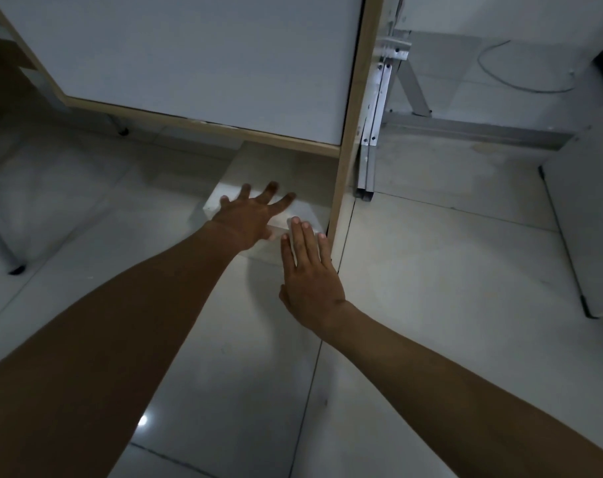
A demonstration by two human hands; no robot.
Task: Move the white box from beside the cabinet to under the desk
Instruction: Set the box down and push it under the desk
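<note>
A white box lies on the tiled floor, its far part under the white desk with a wooden edge. My left hand rests flat on the box's near top, fingers spread. Pressed flat against the box's near side is my right hand, fingers straight and together. Neither hand grips the box. The box's near right corner sits close to the desk's wooden side panel.
A folded metal leg stands right of the side panel. A pale cabinet is at the far right, with a cable on the floor behind. A grey table leg stands at the left.
</note>
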